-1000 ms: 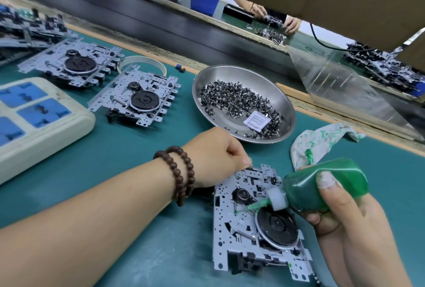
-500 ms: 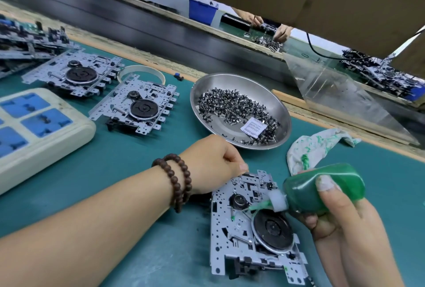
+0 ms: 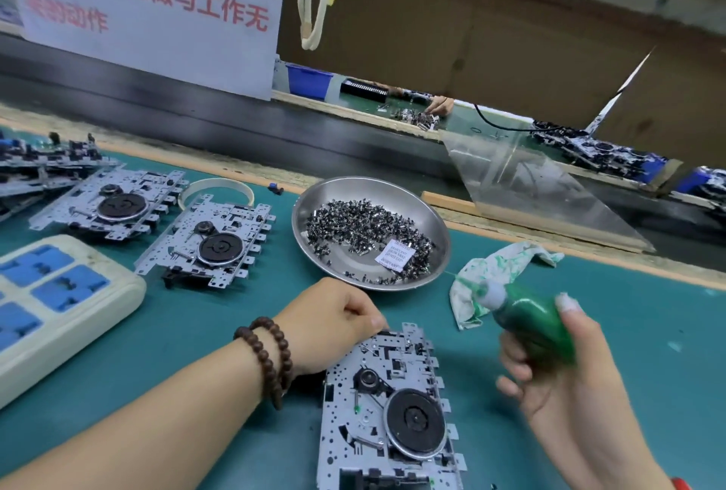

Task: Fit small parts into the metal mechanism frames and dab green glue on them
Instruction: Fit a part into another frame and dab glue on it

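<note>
lifting the glue bottle clear of the frame

the right hand (image 3: pixel 558 383) is gripping the green glue bottle (image 3: pixel 530 322), thumb over its far end and fingers curled round its underside, and is carrying it up and to the right, away from the metal mechanism frame (image 3: pixel 387 415). a second ago the nozzle was touching the plate just left of the black flywheel (image 3: pixel 415 418); half a second ago it was in the same spot. now the white nozzle cap is pointing up and left, near the glue-stained rag (image 3: pixel 495 273), and the bottle is blurring with the motion. a small green dot (image 3: pixel 355 410) is sitting on the frame where the tip had been, so this dab is reading as done.

the left hand (image 3: pixel 334 322), bead bracelet (image 3: pixel 271 360) at its wrist, is resting at the frame's top left corner with its fingers curled down onto the edge. it is steadying the frame as it was before; whether it is also pinching a small part i cannot tell.

the frame is lying flat on the green mat (image 3: pixel 196 332), just in front of the steel dish (image 3: pixel 432 214) of small parts. two more frames (image 3: pixel 208 244) are lying further left, beside the power strip (image 3: pixel 59 301). my judgement: this unit is nearly finished, and the next call is either another part from the dish or swapping in a fresh frame.
</note>
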The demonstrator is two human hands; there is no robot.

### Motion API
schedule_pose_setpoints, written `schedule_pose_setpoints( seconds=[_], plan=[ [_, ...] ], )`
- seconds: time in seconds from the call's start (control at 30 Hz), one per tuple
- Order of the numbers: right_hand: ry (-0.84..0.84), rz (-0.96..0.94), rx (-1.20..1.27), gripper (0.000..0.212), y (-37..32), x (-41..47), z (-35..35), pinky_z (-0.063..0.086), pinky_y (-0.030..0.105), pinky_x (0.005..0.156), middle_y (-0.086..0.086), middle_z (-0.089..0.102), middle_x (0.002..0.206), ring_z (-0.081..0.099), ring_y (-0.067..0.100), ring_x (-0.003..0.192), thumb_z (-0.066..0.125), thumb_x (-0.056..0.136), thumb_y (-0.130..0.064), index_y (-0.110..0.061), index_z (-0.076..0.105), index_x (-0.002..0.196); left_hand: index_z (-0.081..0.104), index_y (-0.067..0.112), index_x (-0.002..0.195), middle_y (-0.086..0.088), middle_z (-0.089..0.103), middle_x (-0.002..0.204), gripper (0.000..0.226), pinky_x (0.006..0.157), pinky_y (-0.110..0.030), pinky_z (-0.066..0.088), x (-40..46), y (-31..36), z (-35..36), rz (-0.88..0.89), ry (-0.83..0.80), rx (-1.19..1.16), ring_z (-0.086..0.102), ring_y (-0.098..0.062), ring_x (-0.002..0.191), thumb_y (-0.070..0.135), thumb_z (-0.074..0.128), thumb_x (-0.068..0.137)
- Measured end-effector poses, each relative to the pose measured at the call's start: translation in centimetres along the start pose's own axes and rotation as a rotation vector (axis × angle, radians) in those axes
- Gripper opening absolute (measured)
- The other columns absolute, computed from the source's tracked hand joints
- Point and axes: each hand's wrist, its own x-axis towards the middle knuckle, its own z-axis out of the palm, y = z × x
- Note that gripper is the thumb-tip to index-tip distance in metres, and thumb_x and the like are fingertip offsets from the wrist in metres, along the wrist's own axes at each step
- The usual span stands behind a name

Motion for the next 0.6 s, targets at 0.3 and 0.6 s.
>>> schedule_pose_setpoints(
  seconds=[0.3,0.6],
  plan=[
    [-0.261,-0.060,-0.292,0.031,-0.1,-0.1,-1.6,0.053,0.019,0.072,0.005,0.072,0.103,0.067,0.011,0.093,0.064,0.074,-0.024,-0.010,0.067,0.102,0.061,0.033,0.066,0.014,0.065,0.073,0.025,0.067,-0.012,0.045,-1.3,1.0,0.3,0.036,0.088,0.136,0.056,0.000,0.069,0.027,0.057,0.090],
    [-0.253,-0.124,-0.851,0.048,0.4,1.0,-3.5,0.039,0.010,0.089,-0.015,0.065,0.101,0.057,-0.008,0.098,0.075,0.073,-0.007,-0.029,0.047,0.104,0.066,0.026,0.074,0.014,0.058,0.053,0.019,0.044,-0.008,0.035,-1.9,3.8,-1.2,0.096,0.244,0.131,0.044,0.005,0.041,0.024,0.056,0.090]
  ],
)
